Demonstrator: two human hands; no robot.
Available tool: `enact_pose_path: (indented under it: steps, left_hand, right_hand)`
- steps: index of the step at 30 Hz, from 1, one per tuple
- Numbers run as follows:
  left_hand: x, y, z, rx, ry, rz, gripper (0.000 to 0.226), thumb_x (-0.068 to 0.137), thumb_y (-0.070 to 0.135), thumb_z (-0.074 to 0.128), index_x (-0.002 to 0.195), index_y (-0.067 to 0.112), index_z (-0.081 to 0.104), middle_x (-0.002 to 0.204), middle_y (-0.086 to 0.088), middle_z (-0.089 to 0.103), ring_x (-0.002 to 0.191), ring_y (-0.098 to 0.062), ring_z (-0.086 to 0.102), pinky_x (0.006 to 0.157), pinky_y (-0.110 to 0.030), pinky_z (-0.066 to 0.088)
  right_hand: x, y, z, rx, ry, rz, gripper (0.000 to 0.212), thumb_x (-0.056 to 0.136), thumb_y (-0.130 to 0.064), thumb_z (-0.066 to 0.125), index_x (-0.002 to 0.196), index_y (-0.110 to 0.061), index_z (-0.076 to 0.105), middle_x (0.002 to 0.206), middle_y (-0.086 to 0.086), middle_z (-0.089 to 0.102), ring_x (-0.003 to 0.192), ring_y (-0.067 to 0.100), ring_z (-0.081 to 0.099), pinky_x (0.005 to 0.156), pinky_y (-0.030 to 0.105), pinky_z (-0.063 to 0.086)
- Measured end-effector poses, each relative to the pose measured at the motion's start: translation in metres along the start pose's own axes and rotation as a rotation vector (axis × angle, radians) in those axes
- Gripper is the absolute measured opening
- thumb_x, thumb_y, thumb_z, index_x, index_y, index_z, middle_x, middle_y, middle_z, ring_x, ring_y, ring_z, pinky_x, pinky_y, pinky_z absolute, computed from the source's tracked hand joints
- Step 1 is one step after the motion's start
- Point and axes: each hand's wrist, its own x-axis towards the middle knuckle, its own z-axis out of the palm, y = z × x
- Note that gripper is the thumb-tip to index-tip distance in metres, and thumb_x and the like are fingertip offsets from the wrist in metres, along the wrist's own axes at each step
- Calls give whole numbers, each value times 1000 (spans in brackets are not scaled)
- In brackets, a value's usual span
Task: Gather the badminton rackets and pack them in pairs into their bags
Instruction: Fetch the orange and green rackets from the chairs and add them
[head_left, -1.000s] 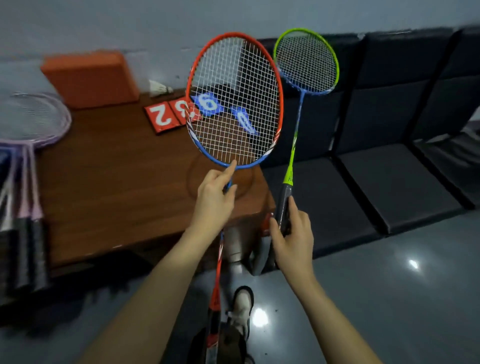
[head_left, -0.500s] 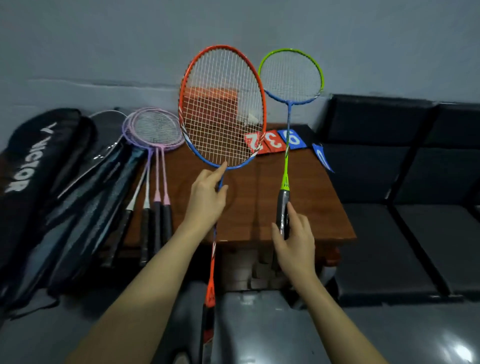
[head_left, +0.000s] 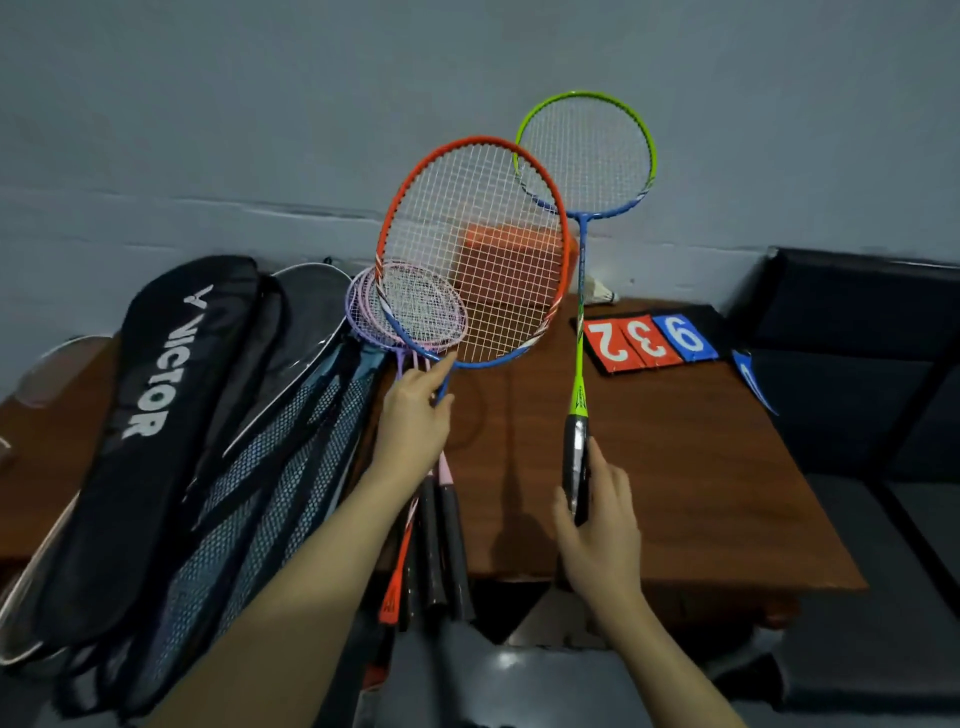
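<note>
Above brown table (head_left: 675, 493), hands gripping orange racket (head_left: 470, 249) and green racket (head_left: 584, 156), heads up.

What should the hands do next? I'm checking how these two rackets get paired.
Probably bring the green racket, held by its handle in the right hand, flat against the orange racket, which the left hand pinches at the throat. Their heads already overlap, and the bags lie on the table at left.
</note>
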Motion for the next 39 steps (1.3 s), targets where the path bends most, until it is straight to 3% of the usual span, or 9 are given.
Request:
enact_pose_path:
  steps: [6,9,14,18,21,24,27,30,39]
  left_hand:
    - [42,-12,18,63,16,-71,53,88,3,56,136,22,45,90,-6,49,96,-30,52,86,-41,45]
    - [69,-20,22,89,81,-86,51,87,0,54,134,18,47,93,-11,54,94,-31,53,87,-41,45]
    - [107,-46,27,116,122,-109,50,88,1,54,133,19,48,94,-11,50,89,-30,52,81,-37,44]
    - [126,-80,44,136,38,-113,52,86,-4,51,135,13,46,91,-20,54,89,-37,53,76,-41,44]
    - [136,-101,52,123,-11,-165,53,87,-5,48,138,9,41,88,-19,51,87,-39,52,69,-40,37]
    - [150,-119,52,94,-106,-241,60,90,7,52,145,12,27,119,-24,46,110,-36,46,90,-36,37]
    - [152,-144,47,102,-291,-238,72,89,17,57,147,11,15,144,-23,28,134,-36,26,110,-43,27]
    - [123,-163,37,175,-442,-171,74,88,22,58,147,10,15,142,-18,28,132,-34,27,111,-43,25]
    - [15,-188,6,137,-596,-49,58,93,24,51,144,10,27,144,-9,34,132,-27,30,111,-38,24]
  right_hand:
    - [36,11,26,68,-36,-46,68,86,-10,61,145,-16,27,111,-3,41,89,17,55,68,29,44]
    - [49,18,41,97,-77,-58,70,87,-14,58,146,-25,21,109,-7,37,82,12,53,64,29,46]
    - [51,29,58,136,-113,-48,69,85,-25,53,144,-35,17,106,-10,38,89,8,51,68,32,47]
    - [51,32,67,85,-129,-65,67,88,-33,47,145,-34,12,108,-14,34,91,6,50,69,25,44]
    - [42,30,76,41,-135,-29,67,88,-36,44,147,-33,10,111,-17,31,91,13,54,70,35,52]
    - [33,20,87,-13,-141,-38,68,90,-35,42,148,-30,8,112,-19,29,88,14,55,65,39,54]
    - [30,6,99,-43,-121,-25,67,91,-35,42,148,-28,9,113,-19,28,87,13,54,63,38,54]
    - [24,-13,113,-47,-92,9,67,90,-35,42,148,-32,10,113,-18,30,88,13,54,64,38,54]
    - [2,-45,145,-24,-150,49,63,92,-30,43,148,-20,14,108,-12,36,88,6,48,72,25,46]
